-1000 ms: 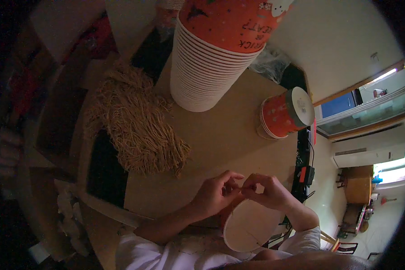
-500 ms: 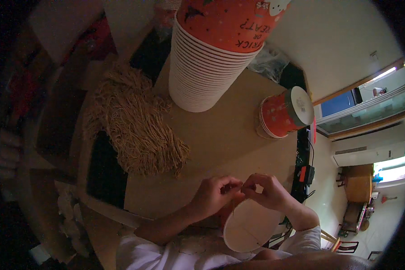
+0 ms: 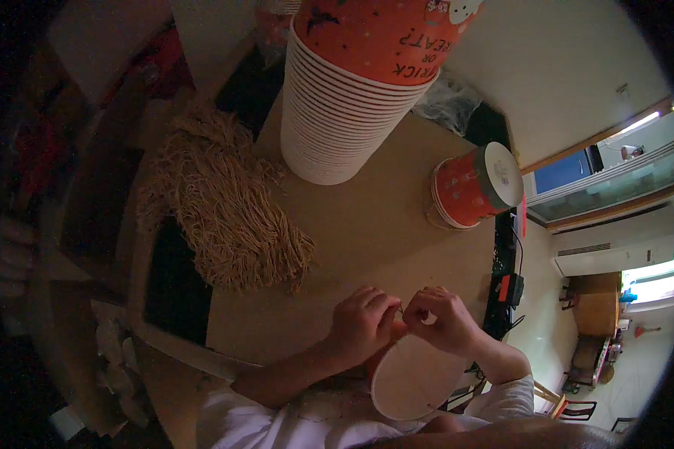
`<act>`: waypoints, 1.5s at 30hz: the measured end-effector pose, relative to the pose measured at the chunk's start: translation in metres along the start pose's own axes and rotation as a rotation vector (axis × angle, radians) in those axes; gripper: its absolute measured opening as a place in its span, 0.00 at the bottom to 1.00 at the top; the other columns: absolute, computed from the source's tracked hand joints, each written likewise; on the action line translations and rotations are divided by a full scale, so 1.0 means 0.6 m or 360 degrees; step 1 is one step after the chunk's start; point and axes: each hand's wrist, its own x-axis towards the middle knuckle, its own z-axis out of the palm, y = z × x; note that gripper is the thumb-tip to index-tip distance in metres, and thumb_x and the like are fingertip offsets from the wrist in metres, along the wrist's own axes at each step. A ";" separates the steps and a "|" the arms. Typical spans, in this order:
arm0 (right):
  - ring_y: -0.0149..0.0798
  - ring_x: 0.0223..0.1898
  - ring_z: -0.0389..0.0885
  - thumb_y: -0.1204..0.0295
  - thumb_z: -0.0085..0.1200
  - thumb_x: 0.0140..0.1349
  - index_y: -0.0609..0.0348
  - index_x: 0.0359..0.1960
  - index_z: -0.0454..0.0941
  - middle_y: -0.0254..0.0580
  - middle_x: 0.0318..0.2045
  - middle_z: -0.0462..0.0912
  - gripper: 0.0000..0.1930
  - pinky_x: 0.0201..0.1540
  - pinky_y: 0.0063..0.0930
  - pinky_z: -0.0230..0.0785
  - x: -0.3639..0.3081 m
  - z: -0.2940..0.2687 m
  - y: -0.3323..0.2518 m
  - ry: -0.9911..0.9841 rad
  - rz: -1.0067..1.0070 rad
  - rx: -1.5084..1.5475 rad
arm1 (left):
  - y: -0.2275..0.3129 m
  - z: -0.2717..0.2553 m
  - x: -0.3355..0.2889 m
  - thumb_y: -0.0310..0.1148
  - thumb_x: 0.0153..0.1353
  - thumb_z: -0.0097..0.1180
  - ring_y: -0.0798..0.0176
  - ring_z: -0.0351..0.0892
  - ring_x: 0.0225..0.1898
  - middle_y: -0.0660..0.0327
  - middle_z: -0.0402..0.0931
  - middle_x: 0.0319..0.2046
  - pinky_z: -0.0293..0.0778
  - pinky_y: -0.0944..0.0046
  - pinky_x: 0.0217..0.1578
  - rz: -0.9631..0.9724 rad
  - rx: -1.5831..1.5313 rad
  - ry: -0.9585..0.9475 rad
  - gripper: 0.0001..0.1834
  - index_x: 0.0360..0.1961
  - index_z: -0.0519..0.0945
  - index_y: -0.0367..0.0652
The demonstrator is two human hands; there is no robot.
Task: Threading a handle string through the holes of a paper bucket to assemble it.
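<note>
A paper bucket rests against my body at the lower middle, its white inside facing up and a bit of orange outer wall showing. Above its rim my left hand is closed in a pinch, and a short bit of thin string shows between its fingertips and my right hand. My right hand pinches the same string close by. Part of a string also seems to cross the bucket's mouth, though it is faint. The finger pads and the string's ends are hidden.
A pile of tan strings lies to the left on a brown board. A tall stack of white-rimmed orange paper buckets stands at the far middle. Further right sits a short stack of upturned buckets, near a clear plastic bag.
My left hand has shifted slightly up and its fingers have turned, so a little string now shows between the hands. My right hand has barely moved, and the bucket stays put.
</note>
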 end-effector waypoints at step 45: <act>0.27 0.34 0.75 0.71 0.54 0.56 0.62 0.32 0.76 0.33 0.31 0.79 0.07 0.40 0.22 0.67 -0.011 -0.020 0.067 -0.0521 0.0806 0.1348 | -0.036 -0.010 -0.001 0.25 0.48 0.57 0.52 0.73 0.29 0.57 0.72 0.27 0.71 0.58 0.29 -0.0225 0.0110 -0.0037 0.07 0.27 0.71 0.42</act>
